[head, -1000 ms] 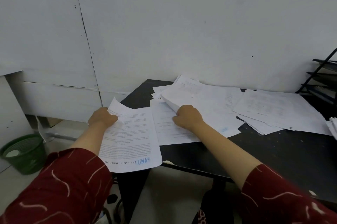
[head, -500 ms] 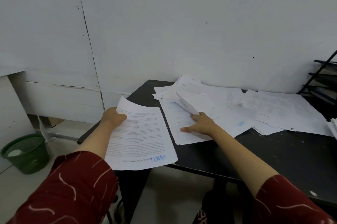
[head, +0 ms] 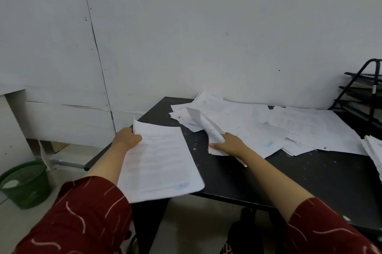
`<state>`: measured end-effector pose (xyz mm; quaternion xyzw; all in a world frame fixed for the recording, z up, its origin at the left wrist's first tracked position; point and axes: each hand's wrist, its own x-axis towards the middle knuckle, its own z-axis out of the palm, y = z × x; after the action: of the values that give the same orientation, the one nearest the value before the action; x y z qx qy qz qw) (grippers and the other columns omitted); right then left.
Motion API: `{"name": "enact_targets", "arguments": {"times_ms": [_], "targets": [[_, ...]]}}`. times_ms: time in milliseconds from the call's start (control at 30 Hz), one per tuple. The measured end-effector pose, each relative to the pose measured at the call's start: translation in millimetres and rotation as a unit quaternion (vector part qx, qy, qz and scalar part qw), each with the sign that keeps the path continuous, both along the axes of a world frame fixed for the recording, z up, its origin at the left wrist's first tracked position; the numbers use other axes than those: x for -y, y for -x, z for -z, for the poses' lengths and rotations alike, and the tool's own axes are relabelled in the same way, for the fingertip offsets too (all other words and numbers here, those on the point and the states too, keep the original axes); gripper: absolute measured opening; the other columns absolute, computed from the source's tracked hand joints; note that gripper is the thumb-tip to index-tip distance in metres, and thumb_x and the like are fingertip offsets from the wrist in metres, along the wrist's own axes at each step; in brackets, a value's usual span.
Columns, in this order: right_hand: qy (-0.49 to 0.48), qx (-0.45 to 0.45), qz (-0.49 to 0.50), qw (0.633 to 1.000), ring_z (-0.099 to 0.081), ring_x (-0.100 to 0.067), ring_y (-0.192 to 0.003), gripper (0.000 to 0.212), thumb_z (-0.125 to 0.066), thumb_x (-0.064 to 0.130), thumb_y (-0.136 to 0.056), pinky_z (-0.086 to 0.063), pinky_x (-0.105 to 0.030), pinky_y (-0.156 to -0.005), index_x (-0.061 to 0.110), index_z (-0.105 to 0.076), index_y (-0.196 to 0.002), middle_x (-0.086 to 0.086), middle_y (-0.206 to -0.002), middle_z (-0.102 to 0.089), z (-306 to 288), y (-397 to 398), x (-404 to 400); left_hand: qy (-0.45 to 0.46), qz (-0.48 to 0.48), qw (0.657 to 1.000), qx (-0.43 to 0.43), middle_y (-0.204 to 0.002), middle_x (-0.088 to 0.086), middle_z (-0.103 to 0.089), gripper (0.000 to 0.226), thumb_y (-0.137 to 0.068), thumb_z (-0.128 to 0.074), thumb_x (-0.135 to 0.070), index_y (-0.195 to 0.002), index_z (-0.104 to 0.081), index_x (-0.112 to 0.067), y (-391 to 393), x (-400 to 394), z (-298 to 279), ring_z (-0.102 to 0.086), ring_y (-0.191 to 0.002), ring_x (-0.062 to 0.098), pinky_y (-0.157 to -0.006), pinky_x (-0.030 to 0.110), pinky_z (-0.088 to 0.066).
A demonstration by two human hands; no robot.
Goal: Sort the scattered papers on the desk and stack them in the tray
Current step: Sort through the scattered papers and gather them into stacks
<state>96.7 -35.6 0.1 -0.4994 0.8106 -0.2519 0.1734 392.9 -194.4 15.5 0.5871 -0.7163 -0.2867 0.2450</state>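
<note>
My left hand (head: 126,137) grips the far left edge of a stack of printed sheets (head: 161,162) that overhangs the black desk's (head: 310,179) front left corner. Over the desk, my right hand (head: 232,146) grips a curled sheet of paper (head: 203,124) lifted off the surface. Scattered white papers (head: 279,127) cover the back and right of the desk. A black wire paper tray (head: 363,96) with tiers stands at the far right by the wall.
More papers (head: 375,152) hang at the right edge of view. A green wastebasket (head: 25,183) sits on the floor at the left. The white wall runs close behind the desk. Dark desk surface shows in front of me.
My right hand has picked a sheet off the pile and drawn it back and up, so it curls. The left hand's stack has shifted right, further onto the desk.
</note>
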Motion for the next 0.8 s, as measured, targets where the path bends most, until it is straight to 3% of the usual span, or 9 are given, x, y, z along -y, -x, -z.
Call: {"name": "enact_targets", "arguments": {"times_ms": [100,167,267,400,467,567,633,700,800], "targets": [[0.028,0.023,0.014,0.999,-0.058,-0.025,-0.104,0.038,-0.057,0.038,-0.093,-0.039,-0.026,-0.080,0.011,-0.060,-0.119,-0.009,-0.119,-0.063,-17,9,-4,-0.039,0.027,0.998,-0.030,-0.090,0.014,-0.058,0.039,-0.069,-0.061,-0.026,-0.093,-0.062,0.004,9,-4,-3,-0.053,-0.084,0.027,-0.071,0.029,-0.039],[0.032,0.033,-0.004,0.999,-0.058,-0.026,-0.097,0.029,-0.056,0.033,-0.093,-0.039,-0.026,-0.074,0.009,-0.062,-0.108,-0.008,-0.108,-0.064,-32,10,-7,-0.042,0.035,0.997,-0.053,-0.090,0.014,-0.058,0.025,-0.079,-0.063,-0.016,-0.091,-0.063,0.005,24,-7,-2,-0.053,-0.083,0.027,-0.068,0.028,-0.039],[0.049,0.039,-0.041,0.997,-0.053,-0.023,-0.105,0.036,-0.053,0.026,-0.095,-0.035,-0.026,-0.082,0.010,-0.055,-0.127,-0.007,-0.125,-0.058,-55,1,-9,-0.063,0.049,0.989,-0.123,-0.082,0.009,-0.058,0.005,-0.079,-0.058,-0.006,-0.078,-0.061,-0.002,52,-18,1,-0.052,-0.077,0.024,-0.060,0.026,-0.037],[0.032,0.011,-0.140,0.990,-0.034,-0.022,-0.137,0.064,-0.053,0.011,-0.093,-0.025,-0.022,-0.097,0.023,-0.028,-0.150,0.000,-0.152,-0.035,-72,-19,-11,-0.083,0.060,0.975,-0.195,-0.085,0.010,-0.058,0.010,-0.083,-0.051,-0.005,-0.080,-0.061,-0.003,84,-28,3,-0.052,-0.080,0.024,-0.065,0.028,-0.038],[-0.023,0.008,-0.174,0.984,-0.026,-0.022,-0.142,0.080,-0.058,0.016,-0.092,-0.024,-0.023,-0.102,0.032,-0.010,-0.153,0.003,-0.158,-0.021,-71,-31,-11,-0.087,0.050,0.966,-0.238,-0.097,0.015,-0.059,0.022,-0.093,-0.043,-0.017,-0.087,-0.060,-0.004,96,-33,3,-0.052,-0.090,0.025,-0.075,0.031,-0.039],[-0.118,0.111,-0.193,0.968,-0.035,-0.023,-0.138,0.099,-0.071,0.040,-0.083,-0.037,-0.031,-0.103,0.039,-0.001,-0.152,0.001,-0.156,-0.024,-61,-47,-13,-0.164,0.038,0.935,-0.312,-0.134,0.007,-0.052,0.078,-0.089,-0.023,-0.071,-0.131,-0.053,-0.013,104,-39,3,-0.051,-0.122,0.029,-0.104,0.037,-0.039],[-0.150,0.168,-0.211,0.951,-0.040,-0.020,-0.135,0.100,-0.073,0.057,-0.074,-0.037,-0.035,-0.107,0.041,-0.010,-0.151,0.005,-0.153,-0.030,-57,-53,-14,-0.235,0.079,0.903,-0.351,-0.140,0.010,-0.050,0.101,-0.068,-0.029,-0.091,-0.136,-0.051,-0.020,104,-37,1,-0.049,-0.127,0.031,-0.110,0.044,-0.037],[-0.154,0.192,-0.227,0.942,-0.050,-0.017,-0.128,0.086,-0.068,0.061,-0.076,-0.035,-0.040,-0.111,0.034,-0.029,-0.148,0.008,-0.143,-0.047,-58,-50,-15,-0.265,0.087,0.896,-0.346,-0.139,0.014,-0.050,0.103,-0.061,-0.049,-0.088,-0.138,-0.048,-0.019,103,-34,-1,-0.051,-0.124,0.034,-0.108,0.047,-0.039],[-0.081,0.204,-0.220,0.950,-0.064,-0.012,-0.109,0.052,-0.065,0.055,-0.082,-0.046,-0.037,-0.102,0.026,-0.060,-0.125,0.006,-0.119,-0.068,-55,-34,-18,-0.274,0.084,0.889,-0.357,-0.119,0.016,-0.063,0.062,-0.083,-0.060,-0.052,-0.131,-0.054,-0.012,104,-33,-4,-0.061,-0.106,0.033,-0.098,0.042,-0.046]]}}
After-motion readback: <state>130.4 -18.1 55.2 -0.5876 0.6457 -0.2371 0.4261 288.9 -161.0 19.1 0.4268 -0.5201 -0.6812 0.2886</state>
